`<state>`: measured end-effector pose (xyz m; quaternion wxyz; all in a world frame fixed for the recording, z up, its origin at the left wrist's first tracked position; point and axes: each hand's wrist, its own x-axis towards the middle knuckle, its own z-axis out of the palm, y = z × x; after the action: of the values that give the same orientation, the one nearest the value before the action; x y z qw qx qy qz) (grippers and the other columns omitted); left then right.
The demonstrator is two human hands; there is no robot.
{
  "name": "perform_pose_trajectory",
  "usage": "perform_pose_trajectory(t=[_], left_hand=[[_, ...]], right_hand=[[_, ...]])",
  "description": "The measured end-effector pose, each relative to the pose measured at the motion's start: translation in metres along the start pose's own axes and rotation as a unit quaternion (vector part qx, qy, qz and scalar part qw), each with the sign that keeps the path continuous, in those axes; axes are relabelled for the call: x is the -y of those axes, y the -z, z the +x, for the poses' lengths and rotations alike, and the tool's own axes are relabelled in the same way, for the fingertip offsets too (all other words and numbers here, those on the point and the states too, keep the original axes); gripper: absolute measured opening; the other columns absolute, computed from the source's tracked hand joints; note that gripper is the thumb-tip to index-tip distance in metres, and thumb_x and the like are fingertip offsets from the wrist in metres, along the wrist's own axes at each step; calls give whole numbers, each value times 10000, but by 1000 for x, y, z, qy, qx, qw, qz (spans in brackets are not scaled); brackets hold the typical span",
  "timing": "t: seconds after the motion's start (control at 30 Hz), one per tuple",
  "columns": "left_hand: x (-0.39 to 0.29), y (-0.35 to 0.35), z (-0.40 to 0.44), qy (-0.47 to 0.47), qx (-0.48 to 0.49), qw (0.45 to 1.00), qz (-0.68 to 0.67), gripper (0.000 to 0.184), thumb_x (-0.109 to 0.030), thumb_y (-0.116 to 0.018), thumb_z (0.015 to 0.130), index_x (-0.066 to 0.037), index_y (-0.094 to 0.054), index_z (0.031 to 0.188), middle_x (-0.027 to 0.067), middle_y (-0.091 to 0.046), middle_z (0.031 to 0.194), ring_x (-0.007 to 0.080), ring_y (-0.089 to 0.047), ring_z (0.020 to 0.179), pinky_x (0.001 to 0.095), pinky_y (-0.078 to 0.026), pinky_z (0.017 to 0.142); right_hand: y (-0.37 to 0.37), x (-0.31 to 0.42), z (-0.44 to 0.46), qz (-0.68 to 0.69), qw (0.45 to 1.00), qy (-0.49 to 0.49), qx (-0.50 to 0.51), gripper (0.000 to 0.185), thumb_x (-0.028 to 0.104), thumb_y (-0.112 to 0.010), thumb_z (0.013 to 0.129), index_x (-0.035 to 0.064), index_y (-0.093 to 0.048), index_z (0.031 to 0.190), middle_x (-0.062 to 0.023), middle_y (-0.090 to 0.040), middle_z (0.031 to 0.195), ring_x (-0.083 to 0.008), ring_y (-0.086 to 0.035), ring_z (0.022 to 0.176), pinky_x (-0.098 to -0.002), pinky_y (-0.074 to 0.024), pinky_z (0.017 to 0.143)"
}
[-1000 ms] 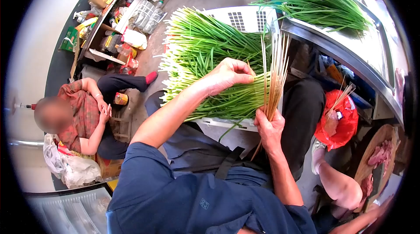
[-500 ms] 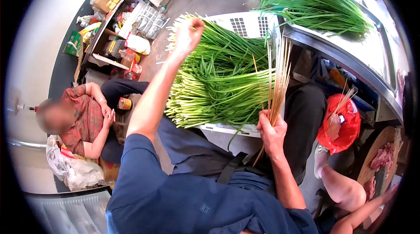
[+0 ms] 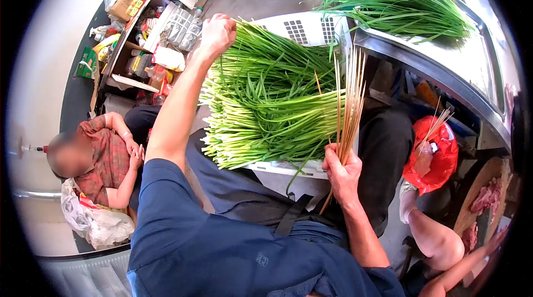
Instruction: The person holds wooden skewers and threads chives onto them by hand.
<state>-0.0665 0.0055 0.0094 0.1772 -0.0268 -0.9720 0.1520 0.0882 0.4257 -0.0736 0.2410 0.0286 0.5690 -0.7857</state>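
A white plastic basket (image 3: 311, 23) in front of me holds a thick pile of garlic chives (image 3: 272, 113), pale stem ends to the left and green leaves to the right. My left hand (image 3: 219, 33) is raised at the basket's far left corner, by the stem ends, fingers curled closed; what is in them, if anything, is hidden. Near the basket's front right corner, my right hand (image 3: 343, 173) grips a bundle of thin wooden skewers (image 3: 351, 113), held upright with the tops fanned out. One lone skewer (image 3: 318, 82) sticks up among the leaves.
More chives (image 3: 394, 2) lie on a metal counter (image 3: 433, 69) at upper right. Below it are a red plastic bag (image 3: 438, 163) with skewers and a round board (image 3: 472, 186) with meat. A seated person (image 3: 102, 158) is at left, near a cluttered shelf (image 3: 125, 36). Another person's leg (image 3: 430, 236) shows at lower right.
My left hand has moved left and slightly down, to the far left corner of the chives. My right hand keeps its grip on the skewers, nearly still. The view has shifted slightly.
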Motion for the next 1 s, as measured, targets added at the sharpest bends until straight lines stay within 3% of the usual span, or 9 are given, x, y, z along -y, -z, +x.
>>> perform_pose_trajectory(t=[0.1, 0.17, 0.23, 0.33, 0.47, 0.63, 0.73, 0.87, 1.0], left_hand=[[-20, 43, 5, 108, 91, 979, -150, 77, -97, -667, 726, -72, -683, 797, 79, -684, 847, 255, -644, 825, 352, -495, 780], [-33, 65, 2, 224, 74, 806, -543, 108, -93, -658, 782, -9, -693, 840, 93, -703, 889, 192, -665, 756, 313, -523, 737], [-37, 78, 0, 216, 40, 777, -589, 73, -57, -663, 797, 12, -660, 821, 127, -692, 906, 154, -657, 816, 284, -523, 753], [-41, 90, -2, 180, -25, 618, -765, 66, -25, -640, 828, -30, -580, 799, 169, -672, 894, 219, -667, 829, 340, -544, 827], [-47, 97, 0, 103, -98, 541, -829, 67, -14, -637, 844, -22, -573, 827, 133, -652, 790, 225, -664, 768, 362, -558, 778], [-63, 103, -5, 138, -72, 543, -825, 61, -35, -648, 850, -13, -595, 869, 107, -654, 787, 204, -651, 752, 348, -545, 723], [-74, 94, -12, 119, -52, 632, -764, 57, -97, -607, 891, -44, -594, 908, 129, -674, 908, 205, -646, 870, 310, -493, 803], [-95, 80, -21, 140, -9, 624, -769, 65, -107, -611, 891, -51, -578, 896, 123, -677, 892, 210, -658, 868, 335, -497, 826], [-137, 80, -36, 186, 32, 559, -808, 124, -60, -619, 878, -10, -627, 992, 94, -670, 856, 185, -656, 758, 334, -550, 748]], right_hand=[[0, -2, 1, 6, 1000, 3, 3, 129, 140, -600, 907, 21, -587, 955, 9, -541, 608, -25, -375, 447, -184, -288, 423], [1, -2, 0, 8, 1000, 2, 5, 128, 139, -599, 907, 20, -587, 954, 9, -541, 608, -25, -373, 445, -184, -286, 420], [1, -1, 0, 10, 1000, 3, 5, 127, 137, -599, 907, 19, -587, 954, 8, -542, 609, -25, -371, 444, -185, -285, 418], [3, 1, -1, 1, 1000, -4, 14, 117, 133, -578, 914, 26, -596, 958, 30, -536, 631, -23, -416, 509, -191, -319, 456], [2, 1, -1, -5, 1000, -6, 12, 123, 136, -581, 913, 23, -597, 960, 25, -542, 632, -25, -425, 513, -190, -325, 460], [2, 2, -3, -9, 1000, -2, 13, 131, 139, -588, 912, 17, -598, 962, 18, -546, 633, -27, -433, 515, -188, -329, 463], [3, -1, -3, 2, 1000, 1, 16, 132, 138, -593, 911, 16, -598, 961, 17, -545, 633, -28, -433, 519, -188, -331, 467], [2, -1, -3, -2, 1000, 21, 17, 133, 134, -599, 909, 14, -596, 965, 17, -544, 635, -35, -440, 528, -195, -339, 477], [3, -3, -3, 4, 999, 27, 26, 134, 133, -597, 911, 13, -595, 972, 18, -541, 642, -42, -452, 545, -198, -346, 489]])
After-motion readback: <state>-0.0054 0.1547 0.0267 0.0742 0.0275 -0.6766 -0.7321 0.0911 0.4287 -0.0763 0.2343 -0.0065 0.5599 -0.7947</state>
